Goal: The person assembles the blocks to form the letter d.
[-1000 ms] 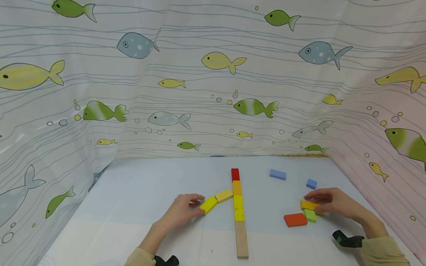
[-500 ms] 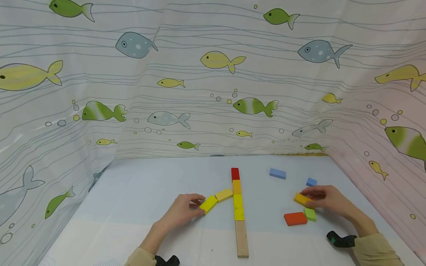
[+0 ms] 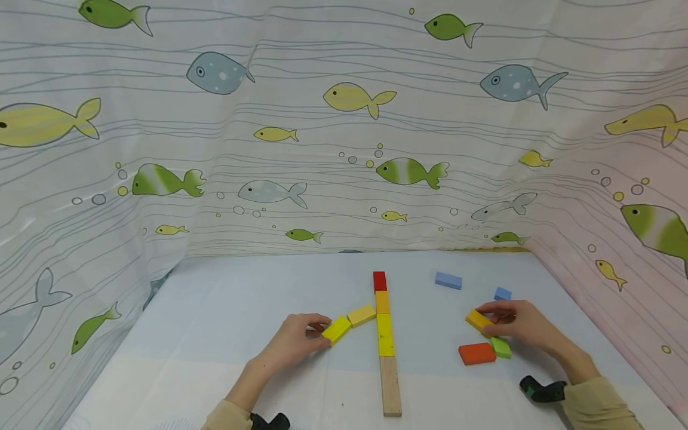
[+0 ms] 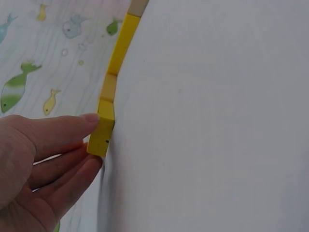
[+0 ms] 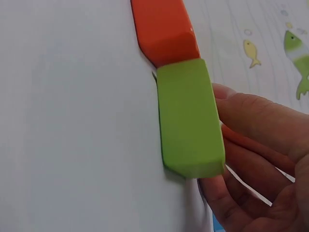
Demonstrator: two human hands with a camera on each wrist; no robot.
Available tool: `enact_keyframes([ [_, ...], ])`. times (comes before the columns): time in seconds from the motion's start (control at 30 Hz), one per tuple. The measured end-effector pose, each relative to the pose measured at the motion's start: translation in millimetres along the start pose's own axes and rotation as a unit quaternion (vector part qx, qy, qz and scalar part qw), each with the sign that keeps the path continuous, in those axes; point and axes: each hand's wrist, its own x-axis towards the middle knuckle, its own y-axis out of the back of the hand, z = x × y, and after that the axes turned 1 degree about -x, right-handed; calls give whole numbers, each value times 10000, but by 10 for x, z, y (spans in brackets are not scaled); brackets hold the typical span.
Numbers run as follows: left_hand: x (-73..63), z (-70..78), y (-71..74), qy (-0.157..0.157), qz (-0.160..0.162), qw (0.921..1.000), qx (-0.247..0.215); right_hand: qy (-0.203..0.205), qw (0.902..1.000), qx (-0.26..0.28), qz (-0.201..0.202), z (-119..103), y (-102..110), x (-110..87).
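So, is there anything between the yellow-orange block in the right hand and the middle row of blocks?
Nothing visible stands between the yellow-orange block and the row of blocks straight across; the red-orange block lies nearer the camera, outside that line.

Yellow oblong block (image 3: 338, 330), slanted, pinched at left, amber block (image 3: 478, 321), slanted, pinched at right

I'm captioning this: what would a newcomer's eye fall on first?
Probably the fish-patterned backdrop, filling the top of the head view. Next comes the straight row of blocks down the middle of the table. To its left, the left hand holds a yellow block; to its right, the right hand holds an orange block.
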Motion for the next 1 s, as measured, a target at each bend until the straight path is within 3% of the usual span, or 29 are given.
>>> enact_keyframes([
  [0.2,1,1,-3,25,-23,10000,-91,40,10000,46,-26,-46,-47,0],
  [0.53,5,1,-8,62,-41,9999,-95,433,9967,422,-548,-36,-28,5],
  [1.0,9,-2,-10,52,-69,10000,32,388,9978,412,-343,-86,-116,36],
])
